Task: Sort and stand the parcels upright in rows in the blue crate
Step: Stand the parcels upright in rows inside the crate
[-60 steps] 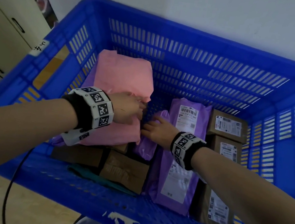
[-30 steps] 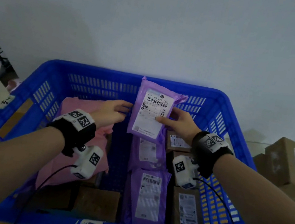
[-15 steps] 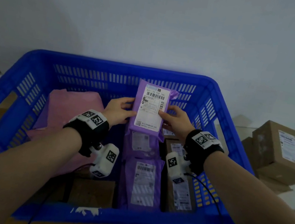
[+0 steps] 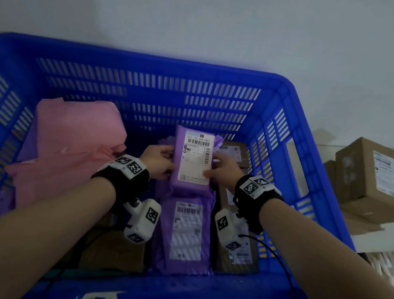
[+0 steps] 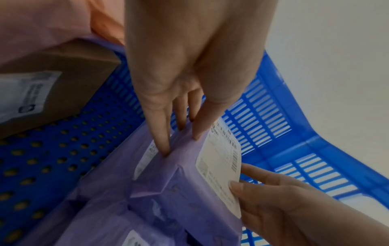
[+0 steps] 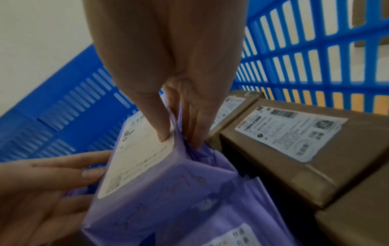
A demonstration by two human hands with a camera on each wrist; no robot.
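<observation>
Both forearms reach fwd and down into blue crate (image 4: 152, 68), wrists roughly level, palms facing each other.

L hand (image 4: 158, 162): on left edge of small purple parcel (image 4: 193, 159). Thumb lies on the front face by the label; fingers (image 5: 162, 133) extended down the side/back, tips pressing into the plastic. Grip = pinch, thumb vs fingers.

R hand (image 4: 223, 170): mirror pose on the right edge. Thumb tip on label's lower right corner; fingers (image 6: 197, 126) tucked behind, bunching the loose purple film. Also a pinch.

Parcel: held upright, label toward the head cam, in the crate's centre-right column, near back wall. Its lower end meets the next purple parcel (image 4: 185, 233), which lies in front of it w/ label up. Whether it rests on crate floor: can't tell.

Right of that column: brown boxes (image 6: 294, 149) in a row along crate's right wall. Left side: large pink bag (image 4: 70, 149) leaning over other parcels. Outside crate, far right: stacked cardboard boxes (image 4: 375, 182).
</observation>
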